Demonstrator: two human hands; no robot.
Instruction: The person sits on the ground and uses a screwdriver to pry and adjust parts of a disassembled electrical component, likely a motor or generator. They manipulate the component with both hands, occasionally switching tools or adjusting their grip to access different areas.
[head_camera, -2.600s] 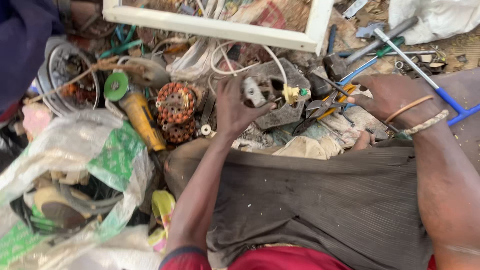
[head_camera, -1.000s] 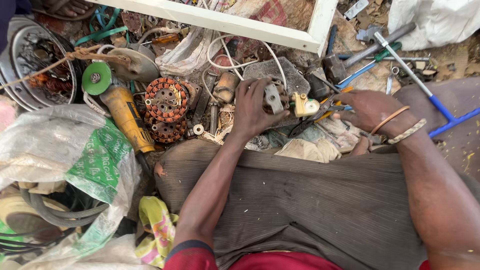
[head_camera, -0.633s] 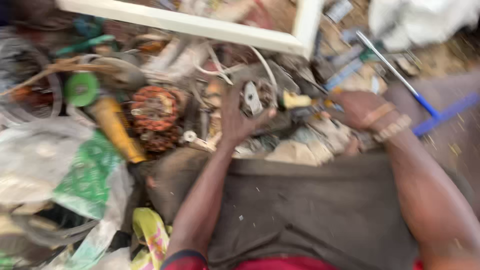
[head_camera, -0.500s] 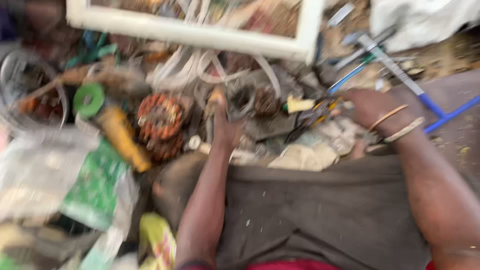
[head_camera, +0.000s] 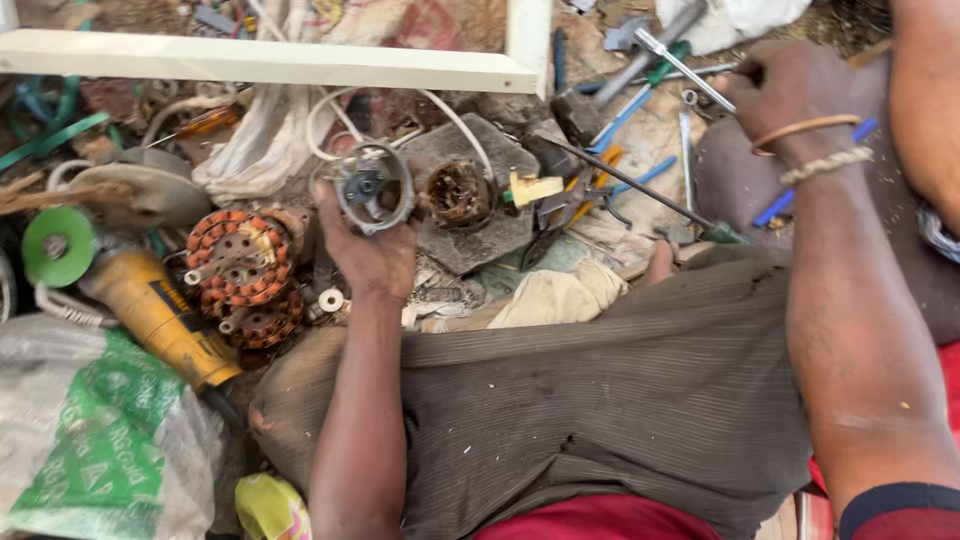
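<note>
The L hand (head_camera: 375, 258) is closed on a round metal motor cap (head_camera: 370, 188). The fingers are behind it and the thumb is at its lower rim. The cap is held up in the air at the left edge of the grey slab (head_camera: 470, 225), not resting on it.

The step in hand, as I judge it, is holding the cap up to inspect it while the other hand goes for a tool. The R hand (head_camera: 790, 85) is far to the right of the slab and above it, with its fingers curled at the end of a silver rod (head_camera: 680, 65). Whether it really grips the rod I cannot tell.

The next move probably calls for a firm, steady hold on the cap rim, w/ the hub kept free, and a tool brought over the slab w/o hitting the dark rotor (head_camera: 458, 193) that lies on it.

The cap is a ring, so it has no true long axis. It stands on edge. Its open face and hub point approx. toward the camera, a little to the right, i.e. toward the rotor.

Left of the slab are a copper stator (head_camera: 240, 265) and a yellow grinder (head_camera: 160, 315).
</note>
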